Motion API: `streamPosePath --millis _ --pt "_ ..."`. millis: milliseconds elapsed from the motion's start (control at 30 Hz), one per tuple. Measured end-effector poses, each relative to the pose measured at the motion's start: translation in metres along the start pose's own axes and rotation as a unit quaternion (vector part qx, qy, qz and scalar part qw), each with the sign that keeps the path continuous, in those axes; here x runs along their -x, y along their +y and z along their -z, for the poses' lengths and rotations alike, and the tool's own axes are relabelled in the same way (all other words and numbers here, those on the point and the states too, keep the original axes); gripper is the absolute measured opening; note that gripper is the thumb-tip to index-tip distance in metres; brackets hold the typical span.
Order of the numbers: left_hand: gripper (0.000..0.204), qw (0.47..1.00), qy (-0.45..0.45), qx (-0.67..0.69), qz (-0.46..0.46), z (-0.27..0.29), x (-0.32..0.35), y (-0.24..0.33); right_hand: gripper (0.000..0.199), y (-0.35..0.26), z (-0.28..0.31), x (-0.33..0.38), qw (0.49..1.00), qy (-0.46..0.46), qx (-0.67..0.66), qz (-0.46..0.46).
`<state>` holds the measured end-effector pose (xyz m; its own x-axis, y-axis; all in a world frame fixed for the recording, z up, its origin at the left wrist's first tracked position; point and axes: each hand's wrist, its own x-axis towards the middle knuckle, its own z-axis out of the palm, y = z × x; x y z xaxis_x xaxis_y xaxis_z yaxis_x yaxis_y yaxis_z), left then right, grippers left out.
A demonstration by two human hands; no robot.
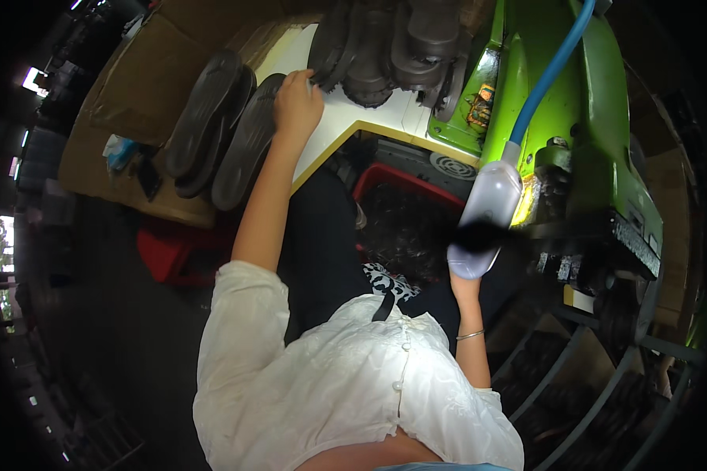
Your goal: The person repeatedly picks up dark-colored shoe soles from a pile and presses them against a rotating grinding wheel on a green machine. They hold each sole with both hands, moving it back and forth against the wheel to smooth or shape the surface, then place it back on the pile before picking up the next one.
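My left hand (297, 106) reaches to the white tabletop, its fingers bent together at the edge of a dark shoe sole (327, 55), the leftmost in a row of soles. Another dark sole (247, 145) lies just left of this hand, beside a small stack of soles (208, 118). My right hand (465, 284) is low beside the green machine (554, 86). A translucent whitish housing (489, 204) on a blue hose (550, 74) hides its fingers. A dark blurred shape (479, 234) crosses in front of the housing; I cannot make out what it is.
A yellow edge borders the white tabletop (334, 129). Below it a red crate (369, 179) holds dark scraps. Cardboard (137, 86) rises at the left, above a red bin (165, 255). At the lower right stands a metal rack (569, 396) with dark things on it.
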<state>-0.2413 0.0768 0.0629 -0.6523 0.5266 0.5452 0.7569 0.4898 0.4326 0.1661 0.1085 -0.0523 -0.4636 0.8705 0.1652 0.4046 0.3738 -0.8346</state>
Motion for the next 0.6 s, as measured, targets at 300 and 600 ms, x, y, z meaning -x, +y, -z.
streamPosePath --millis 300,600 --pt "0.033 1.0 0.011 0.016 -0.001 -0.019 -0.053 -0.017 0.017 -0.023 0.007 -0.001 0.991 -0.096 -0.074 -0.063" --pt "0.022 0.914 -0.077 0.209 -0.338 0.032 0.23 0.112 0.036 -0.073 -0.009 -0.015 0.606 -0.262 -0.693 -0.29"
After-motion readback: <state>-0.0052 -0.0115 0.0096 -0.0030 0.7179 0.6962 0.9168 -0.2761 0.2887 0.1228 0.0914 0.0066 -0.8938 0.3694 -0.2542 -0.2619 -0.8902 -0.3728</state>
